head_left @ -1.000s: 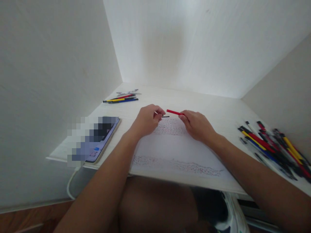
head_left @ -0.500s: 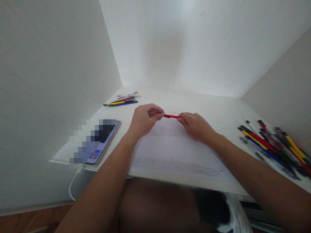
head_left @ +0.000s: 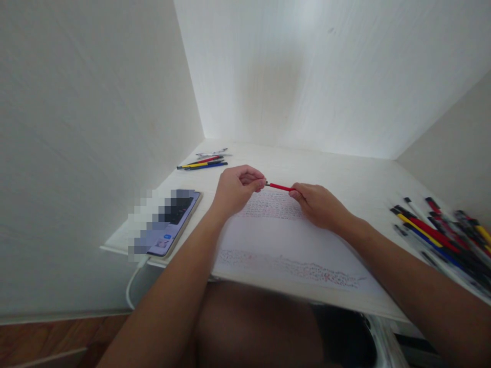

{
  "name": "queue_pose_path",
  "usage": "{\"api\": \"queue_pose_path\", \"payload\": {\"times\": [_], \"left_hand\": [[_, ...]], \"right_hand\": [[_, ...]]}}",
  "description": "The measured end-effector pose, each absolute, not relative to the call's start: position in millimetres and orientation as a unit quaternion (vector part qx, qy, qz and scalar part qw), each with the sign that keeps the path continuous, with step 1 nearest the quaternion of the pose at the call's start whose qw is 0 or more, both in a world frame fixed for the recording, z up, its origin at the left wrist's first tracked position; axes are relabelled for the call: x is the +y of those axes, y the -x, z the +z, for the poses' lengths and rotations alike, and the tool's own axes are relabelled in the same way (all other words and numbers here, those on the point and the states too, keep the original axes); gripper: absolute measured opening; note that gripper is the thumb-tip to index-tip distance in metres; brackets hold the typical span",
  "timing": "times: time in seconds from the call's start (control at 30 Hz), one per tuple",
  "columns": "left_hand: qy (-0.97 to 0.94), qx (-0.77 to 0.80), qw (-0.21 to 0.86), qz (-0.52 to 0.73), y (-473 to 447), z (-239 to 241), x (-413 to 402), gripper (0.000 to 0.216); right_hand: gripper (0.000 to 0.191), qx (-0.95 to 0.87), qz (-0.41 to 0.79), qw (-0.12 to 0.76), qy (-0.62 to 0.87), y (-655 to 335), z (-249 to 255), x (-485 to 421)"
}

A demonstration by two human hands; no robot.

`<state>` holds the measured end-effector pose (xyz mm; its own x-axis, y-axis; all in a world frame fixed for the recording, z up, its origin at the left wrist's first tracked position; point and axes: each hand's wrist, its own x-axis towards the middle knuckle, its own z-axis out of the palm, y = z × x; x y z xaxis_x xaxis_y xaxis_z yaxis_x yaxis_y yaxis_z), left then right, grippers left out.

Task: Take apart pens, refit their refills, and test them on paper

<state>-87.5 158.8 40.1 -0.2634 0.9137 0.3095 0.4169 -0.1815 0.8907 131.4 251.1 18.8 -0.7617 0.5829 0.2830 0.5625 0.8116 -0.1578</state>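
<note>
A red pen (head_left: 281,187) is held level between my two hands above a white sheet of paper (head_left: 284,240) that carries rows of small scribbles. My left hand (head_left: 237,188) is closed, its fingertips pinched on the pen's left end. My right hand (head_left: 320,204) is closed round the pen's right end, which its fingers hide. Both hands hover just over the upper scribbled band of the paper.
A phone (head_left: 169,222) lies at the desk's left front edge with a cable hanging below. A few pens (head_left: 203,162) lie at the back left. A big heap of pens (head_left: 441,232) covers the right side. White walls enclose the white desk (head_left: 345,174).
A second ago the red barrel in my right hand and a small dark piece in my left were apart. They came together, and both hands now hold one pen.
</note>
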Motion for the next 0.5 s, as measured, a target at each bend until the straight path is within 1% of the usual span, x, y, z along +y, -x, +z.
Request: {"api": "queue_pose_path", "payload": {"times": [0.2,0.5], "left_hand": [[-0.58,0.576,0.255,0.516,88.5,36.6,159.4,0.008],[-0.586,0.583,0.279,0.489,87.8,37.2,159.3,0.003]], "right_hand": [[0.031,-0.937,0.032,0.146,0.316,-132.2,17.5,251.9],[0.03,-0.94,0.007,0.128,0.316,-132.1,15.8,252.7]]}}
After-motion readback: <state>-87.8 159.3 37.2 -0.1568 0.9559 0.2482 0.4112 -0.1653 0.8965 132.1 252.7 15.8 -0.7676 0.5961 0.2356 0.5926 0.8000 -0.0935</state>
